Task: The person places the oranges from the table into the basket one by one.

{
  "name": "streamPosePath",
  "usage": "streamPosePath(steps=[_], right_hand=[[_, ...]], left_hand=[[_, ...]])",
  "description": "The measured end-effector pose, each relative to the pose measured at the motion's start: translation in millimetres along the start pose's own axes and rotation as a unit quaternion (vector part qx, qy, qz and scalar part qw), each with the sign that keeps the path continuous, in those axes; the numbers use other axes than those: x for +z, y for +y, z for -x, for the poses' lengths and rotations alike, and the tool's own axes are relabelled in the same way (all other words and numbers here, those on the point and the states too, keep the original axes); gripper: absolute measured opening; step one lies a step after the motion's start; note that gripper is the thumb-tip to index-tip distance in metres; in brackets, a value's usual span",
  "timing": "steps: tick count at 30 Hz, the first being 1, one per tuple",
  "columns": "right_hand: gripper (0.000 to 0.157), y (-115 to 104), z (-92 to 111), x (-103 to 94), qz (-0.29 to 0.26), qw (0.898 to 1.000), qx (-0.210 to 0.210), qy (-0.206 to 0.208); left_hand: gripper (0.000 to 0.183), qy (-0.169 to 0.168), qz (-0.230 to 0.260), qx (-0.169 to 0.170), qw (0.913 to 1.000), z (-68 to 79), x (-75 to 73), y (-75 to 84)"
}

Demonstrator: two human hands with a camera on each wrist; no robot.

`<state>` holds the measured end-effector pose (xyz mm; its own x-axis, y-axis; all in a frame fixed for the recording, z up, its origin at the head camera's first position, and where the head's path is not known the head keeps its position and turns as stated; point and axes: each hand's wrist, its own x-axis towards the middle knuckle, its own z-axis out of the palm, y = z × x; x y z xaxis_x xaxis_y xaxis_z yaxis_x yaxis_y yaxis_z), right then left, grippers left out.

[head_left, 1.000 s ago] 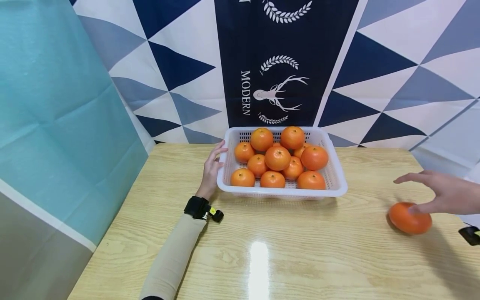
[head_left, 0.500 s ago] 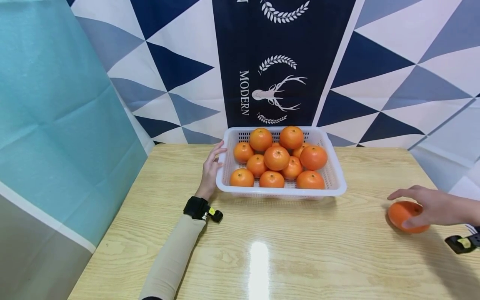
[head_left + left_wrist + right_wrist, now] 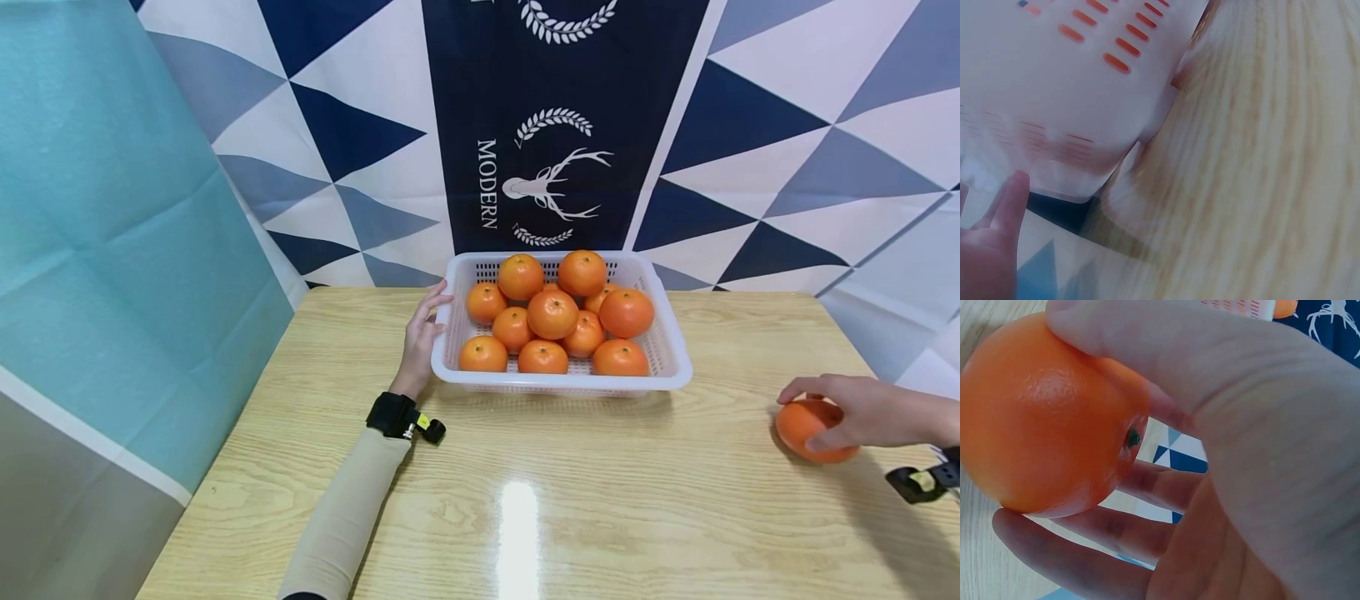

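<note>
My right hand [image 3: 873, 410] holds an orange [image 3: 802, 427] on the right side of the wooden table. In the right wrist view the thumb lies over the top of the orange [image 3: 1047, 419], with the fingers curved round its far and lower sides. Its green stem end faces the palm. A white plastic basket [image 3: 562, 382], full of several oranges [image 3: 553, 314], stands against the back wall. My left hand [image 3: 420, 346] rests along the basket's left side, fingers nearly straight at the rim. In the left wrist view, fingers [image 3: 1009, 203] show beside the slotted basket wall [image 3: 1035, 81].
The light wooden table [image 3: 600, 500] stretches in front of the basket. Behind it hangs a patterned wall cloth [image 3: 375, 125] with triangles and a deer print, and a teal cloth [image 3: 135, 208] covers the left side.
My right hand has come down and inward onto the orange, its fingers now closed round it. The left hand and basket have stayed put.
</note>
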<state>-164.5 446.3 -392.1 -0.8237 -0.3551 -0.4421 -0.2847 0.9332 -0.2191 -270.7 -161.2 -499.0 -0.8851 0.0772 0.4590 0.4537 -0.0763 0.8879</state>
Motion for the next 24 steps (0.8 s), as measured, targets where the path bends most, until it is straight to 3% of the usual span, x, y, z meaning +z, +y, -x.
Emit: streamPosePath(steps=[6,15,19,24], right_hand=[[0.055,-1.3,0.5,0.1,-0.012,1.000,-0.005,0.002],[0.054,-0.4,3.3,-1.9,-0.011,1.000,-0.016,0.016],[0.055,-1.3,3.7,-6.9,-0.001,0.999,-0.021,0.034],[0.057,-7.4,4.2,-16.2,-0.003,0.999,-0.016,0.037]], left_hand=[[0.054,0.003,-0.011,-0.021,0.9997,1.9,4.5,12.1],[0.053,-0.001,0.004,-0.041,0.9992,-11.5,-19.1,-60.0],[0.053,-0.004,0.009,-0.045,0.9989,-14.2,-26.0,-77.1],[0.054,-0.005,0.003,-0.047,0.9989,-15.5,-25.6,-78.1]])
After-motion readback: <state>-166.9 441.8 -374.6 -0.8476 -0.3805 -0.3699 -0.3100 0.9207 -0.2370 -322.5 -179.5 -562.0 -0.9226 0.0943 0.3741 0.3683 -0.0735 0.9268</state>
